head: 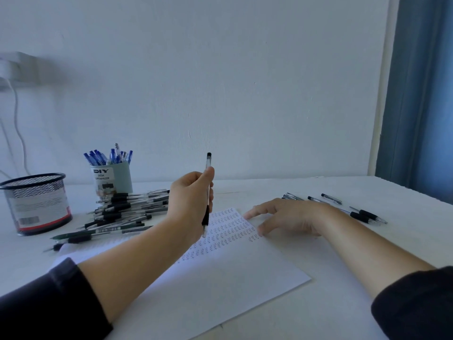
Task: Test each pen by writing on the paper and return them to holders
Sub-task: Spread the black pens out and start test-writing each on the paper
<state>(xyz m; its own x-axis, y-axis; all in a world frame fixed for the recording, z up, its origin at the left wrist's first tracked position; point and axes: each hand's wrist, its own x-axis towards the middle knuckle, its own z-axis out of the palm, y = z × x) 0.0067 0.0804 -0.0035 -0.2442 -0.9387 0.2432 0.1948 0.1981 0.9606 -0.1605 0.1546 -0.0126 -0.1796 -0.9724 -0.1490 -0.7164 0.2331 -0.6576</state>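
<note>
Head view: the left hand (190, 200) grips a black pen (207, 195) nearly upright, tip over the paper (220, 273) on the tabletop (355, 244). The right hand (289, 217) rests open, fingertips on the paper's edge. A mesh holder (36, 203) and blue-pen holder (112, 179) stand at the left behind a pile of pens (127, 208).

Black-capped clear pen (208, 192) upright above written paper (220, 273); blue pens in holder (112, 179)

White wall (245, 82); blue curtain (421, 94) right; cable (18, 123) left.
</note>
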